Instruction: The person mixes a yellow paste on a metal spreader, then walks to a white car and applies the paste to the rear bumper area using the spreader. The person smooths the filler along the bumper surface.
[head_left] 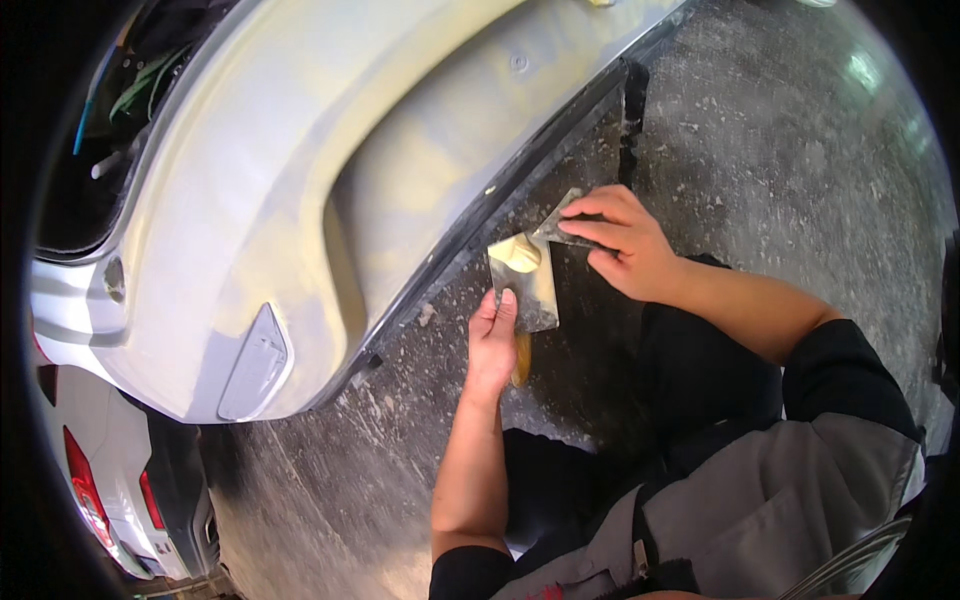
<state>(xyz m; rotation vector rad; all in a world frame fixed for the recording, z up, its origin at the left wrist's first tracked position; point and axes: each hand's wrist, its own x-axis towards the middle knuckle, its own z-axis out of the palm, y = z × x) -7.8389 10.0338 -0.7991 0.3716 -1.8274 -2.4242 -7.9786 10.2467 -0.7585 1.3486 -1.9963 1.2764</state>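
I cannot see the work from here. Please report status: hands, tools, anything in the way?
Left hand holds board with cream filler. Right hand holds small spreader on it. Sanded car bumper beside, nothing between.

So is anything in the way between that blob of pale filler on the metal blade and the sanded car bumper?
Nothing visible. The left hand holds the flat metal spreader blade with the cream filler blob, the right hand a smaller metal scraper. Only bare concrete floor lies between them and the silver-grey car bumper.

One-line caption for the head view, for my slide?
Beside a sanded car bumper, left hand holds a putty-loaded scraper; right hand holds a small spreader.
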